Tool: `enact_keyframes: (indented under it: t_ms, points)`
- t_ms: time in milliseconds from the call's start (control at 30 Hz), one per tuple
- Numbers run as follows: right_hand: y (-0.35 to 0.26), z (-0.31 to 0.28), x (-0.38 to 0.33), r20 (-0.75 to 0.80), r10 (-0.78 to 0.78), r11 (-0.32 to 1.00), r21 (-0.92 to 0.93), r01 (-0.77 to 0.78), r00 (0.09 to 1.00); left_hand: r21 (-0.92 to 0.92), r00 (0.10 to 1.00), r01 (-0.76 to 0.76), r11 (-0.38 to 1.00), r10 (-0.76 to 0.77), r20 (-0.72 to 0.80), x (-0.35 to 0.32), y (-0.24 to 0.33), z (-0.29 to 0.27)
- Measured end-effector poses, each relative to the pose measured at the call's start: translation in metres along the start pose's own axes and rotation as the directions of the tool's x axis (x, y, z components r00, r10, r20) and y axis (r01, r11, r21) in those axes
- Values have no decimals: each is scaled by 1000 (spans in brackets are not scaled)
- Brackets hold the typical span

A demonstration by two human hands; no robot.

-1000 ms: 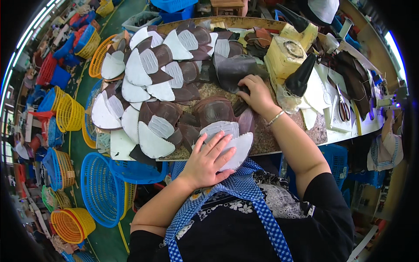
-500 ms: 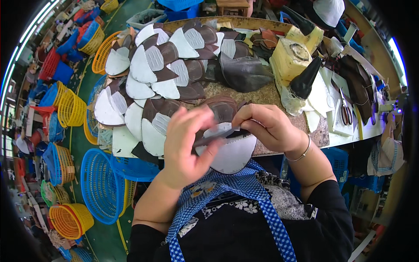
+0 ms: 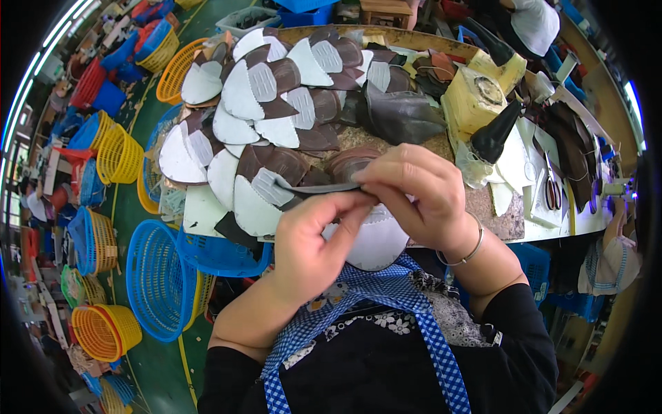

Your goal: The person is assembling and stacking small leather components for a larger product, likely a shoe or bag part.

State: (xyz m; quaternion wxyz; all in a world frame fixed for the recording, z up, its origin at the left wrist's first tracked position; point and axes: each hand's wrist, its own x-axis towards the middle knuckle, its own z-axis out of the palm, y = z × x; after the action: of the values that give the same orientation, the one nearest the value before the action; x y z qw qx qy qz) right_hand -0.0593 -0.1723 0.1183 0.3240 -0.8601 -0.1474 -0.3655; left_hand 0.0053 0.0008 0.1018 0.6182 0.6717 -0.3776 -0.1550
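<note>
Fingers of our left hand and right hand pinch dark thin piece; uneven pull could crease it.

the wide fisheye head camera, the left one of a side-by-side pair, is looking steeply down and forward from above the apron. it is sitting close over the hands, which are filling the middle of the view, while the forearms are slanting up from below. the bench is stretching away beyond them; the green floor is showing along the left, and straight edges are bending toward the rim.
</note>
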Motion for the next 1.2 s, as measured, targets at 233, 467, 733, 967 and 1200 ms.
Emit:
enact_keyframes:
  t_ms: [233, 467, 733, 967, 1200]
  points:
    - [-2, 7, -11, -25, -72, 996, 46, 73, 997, -606, 973, 197, 771, -228, 25, 0, -12, 4]
    - [-7, 10, -23, -58, 38, 999, 36, -36, 998, -362, 991, 49, 931, -90, -96, -4, -9, 7]
    - [-8, 5, -12, 107, 604, 678, 452, -580, 789, -209, 999, 30, 977, -25, 28, -4, -25, 0]
    - [-9, 17, -24, -5, 538, 799, 321, -508, 843, 243, 995, -47, 969, 68, -78, 1, -34, 2]
    - [7, 19, -28, -74, 486, 867, 168, -469, 871, 285, 970, -217, 934, 238, -40, 13, -19, 2]
